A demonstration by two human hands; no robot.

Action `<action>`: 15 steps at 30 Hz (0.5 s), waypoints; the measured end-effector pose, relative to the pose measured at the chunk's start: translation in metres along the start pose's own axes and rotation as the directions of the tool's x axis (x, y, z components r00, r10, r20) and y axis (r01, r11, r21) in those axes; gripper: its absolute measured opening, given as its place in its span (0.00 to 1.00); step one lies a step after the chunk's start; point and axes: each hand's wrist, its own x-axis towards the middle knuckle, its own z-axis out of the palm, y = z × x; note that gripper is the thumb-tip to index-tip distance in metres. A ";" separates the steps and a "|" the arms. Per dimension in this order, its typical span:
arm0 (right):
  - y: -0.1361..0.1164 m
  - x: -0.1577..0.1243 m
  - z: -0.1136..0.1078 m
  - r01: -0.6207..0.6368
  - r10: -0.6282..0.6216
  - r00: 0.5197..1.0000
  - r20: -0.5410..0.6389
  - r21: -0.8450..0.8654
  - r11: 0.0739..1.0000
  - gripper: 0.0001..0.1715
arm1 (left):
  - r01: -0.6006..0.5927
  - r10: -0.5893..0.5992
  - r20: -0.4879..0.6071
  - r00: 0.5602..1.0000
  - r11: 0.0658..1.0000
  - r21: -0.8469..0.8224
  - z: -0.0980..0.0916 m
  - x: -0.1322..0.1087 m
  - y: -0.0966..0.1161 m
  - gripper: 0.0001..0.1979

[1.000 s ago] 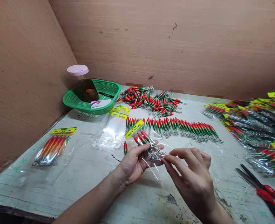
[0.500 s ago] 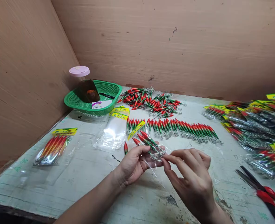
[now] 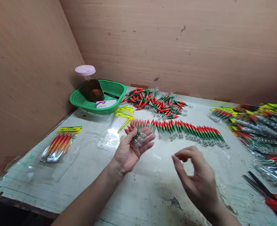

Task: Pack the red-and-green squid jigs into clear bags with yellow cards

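Observation:
My left hand (image 3: 127,153) is closed on a clear bag of fishing lures (image 3: 137,137) with red heads and green bodies. Its yellow header leans toward the stack of flat clear bags (image 3: 112,131). Thumb and forefinger of my right hand (image 3: 199,180) meet in a pinch, apart from the bag; anything between them is too small to make out. Behind the hands, a row of loose lures (image 3: 187,129) lies side by side, hooks toward me. Farther back is a heap of similar lures (image 3: 156,103).
A green basket (image 3: 82,106) at the back left holds a lidded cup (image 3: 91,89) and a card (image 3: 105,104). A bag of orange-red lures (image 3: 59,146) lies at left. Filled bags (image 3: 263,125) pile up on the right, near red-handled scissors (image 3: 269,194).
My right hand has come away from the bag's lower end, moving right. My left hand has moved slightly left with the bag, and the bag now tilts more.

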 end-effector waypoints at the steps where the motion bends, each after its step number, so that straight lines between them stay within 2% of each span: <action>1: 0.002 -0.001 0.008 0.031 -0.031 0.994 0.105 0.007 1.000 0.04 | -0.033 0.033 -0.001 0.999 0.999 -0.004 -0.001 0.000 0.006 0.18; 3: 0.001 -0.003 0.028 0.125 -0.130 0.943 0.306 0.036 0.991 0.05 | -0.086 0.086 -0.001 0.996 0.996 -0.007 -0.002 0.000 0.015 0.19; 5: -0.005 -0.006 0.052 0.204 -0.217 0.887 0.407 0.077 0.976 0.08 | -0.119 0.119 0.006 0.993 0.993 -0.013 -0.002 0.000 0.020 0.20; 8: -0.018 -0.011 0.086 0.274 -0.275 0.863 0.423 0.065 0.959 0.06 | -0.146 0.146 0.011 0.989 0.989 -0.025 -0.004 0.002 0.020 0.18; 10: -0.024 -0.012 0.100 0.311 -0.299 0.860 0.413 0.041 0.950 0.09 | -0.151 0.151 -0.004 0.988 0.988 -0.027 -0.005 0.004 0.018 0.17; 13: -0.027 -0.012 0.096 0.337 -0.323 0.859 0.398 0.036 0.941 0.13 | -0.161 0.160 -0.039 0.986 0.987 -0.025 -0.006 0.006 0.016 0.16; 15: -0.030 -0.012 0.073 0.318 -0.308 0.865 0.396 0.041 0.947 0.12 | -0.153 0.151 -0.071 0.986 0.988 -0.018 -0.006 0.007 0.015 0.16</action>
